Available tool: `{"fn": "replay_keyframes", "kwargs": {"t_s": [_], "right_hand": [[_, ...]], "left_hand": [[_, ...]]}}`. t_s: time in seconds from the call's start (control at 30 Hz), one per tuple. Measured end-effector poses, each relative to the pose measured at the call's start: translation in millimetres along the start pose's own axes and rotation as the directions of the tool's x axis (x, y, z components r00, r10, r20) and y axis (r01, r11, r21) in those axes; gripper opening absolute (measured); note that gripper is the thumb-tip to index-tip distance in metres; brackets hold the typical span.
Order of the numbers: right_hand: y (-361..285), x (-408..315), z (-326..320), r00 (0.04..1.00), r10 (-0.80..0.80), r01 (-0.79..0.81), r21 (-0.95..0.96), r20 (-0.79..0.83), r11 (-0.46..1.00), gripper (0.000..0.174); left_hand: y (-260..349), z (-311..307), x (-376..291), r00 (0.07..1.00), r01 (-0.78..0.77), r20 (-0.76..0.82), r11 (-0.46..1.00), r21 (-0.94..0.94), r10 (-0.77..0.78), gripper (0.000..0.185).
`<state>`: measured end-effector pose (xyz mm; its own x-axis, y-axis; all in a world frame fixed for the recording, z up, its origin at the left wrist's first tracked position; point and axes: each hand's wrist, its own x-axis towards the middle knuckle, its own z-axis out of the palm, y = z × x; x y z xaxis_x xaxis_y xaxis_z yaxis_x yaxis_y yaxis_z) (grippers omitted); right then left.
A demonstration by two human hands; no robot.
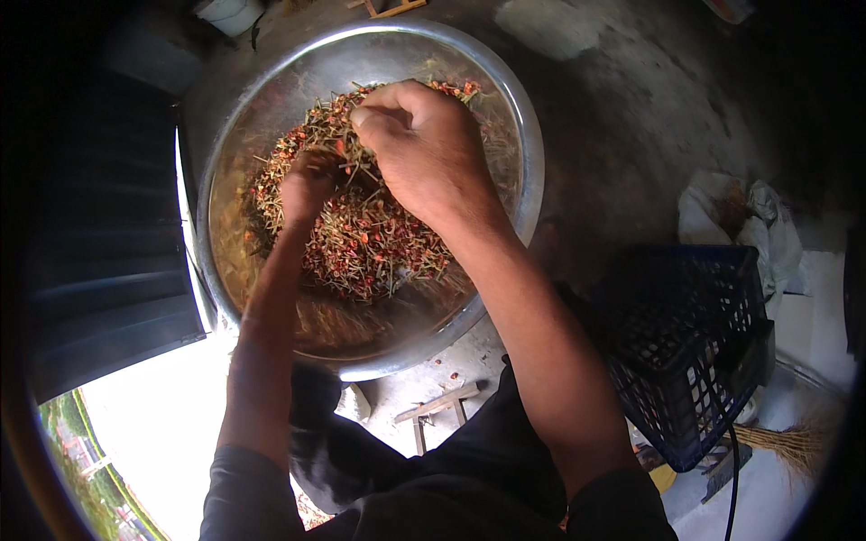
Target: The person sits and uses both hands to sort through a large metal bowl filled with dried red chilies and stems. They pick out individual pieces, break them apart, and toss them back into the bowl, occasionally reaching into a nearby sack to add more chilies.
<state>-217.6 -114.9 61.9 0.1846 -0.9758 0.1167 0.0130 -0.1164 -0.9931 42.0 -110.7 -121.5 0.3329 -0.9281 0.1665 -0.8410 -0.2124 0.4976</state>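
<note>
A wide, shallow metal basin (531, 135) stands in front of me, holding a heap of dried red husks and thin greenish-brown stalks (379, 237). My left hand (306, 189) reaches into the left side of the heap. Its fingers are blurred and in shadow among the stalks, so their grip is hidden. Over the upper middle of the heap is my right hand (429, 145), its fingers curled and the thumb close to the index finger. Stalks and husks show right beside its lower fingers; whether it holds any cannot be made out.
A dark blue plastic crate (683, 365) stands at my right, with a white sack (710, 203) behind it and a straw broom (778, 436) below. A small wooden frame (436, 404) sits between my legs. A white bucket (231, 15) stands beyond the basin, a dark panel (115, 257) at left.
</note>
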Motion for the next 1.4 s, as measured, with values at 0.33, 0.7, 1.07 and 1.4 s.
{"fn": "replay_keyframes", "kwargs": {"t_s": [0.33,0.7,1.07,1.4], "right_hand": [[-5,3,6,1.000,-0.003,0.003,0.013,0.011,1.000,0.014],[-4,4,4,1.000,0.009,-0.008,0.053,-0.019,0.999,0.016],[-7,6,-6,0.997,0.080,-0.080,0.108,0.000,0.991,0.019],[-4,4,-12,0.998,0.034,-0.025,0.170,-0.053,0.985,0.017]], "left_hand": [[-62,-73,8,0.878,0.442,0.163,0.629,-0.640,-0.450,0.042],[-39,-45,-65,0.995,-0.065,-0.045,0.943,0.327,0.084,0.023],[55,23,-38,0.923,0.007,0.352,0.923,0.385,-0.154,0.021],[1,5,49,0.993,0.065,0.060,0.902,0.427,-0.100,0.039]]}}
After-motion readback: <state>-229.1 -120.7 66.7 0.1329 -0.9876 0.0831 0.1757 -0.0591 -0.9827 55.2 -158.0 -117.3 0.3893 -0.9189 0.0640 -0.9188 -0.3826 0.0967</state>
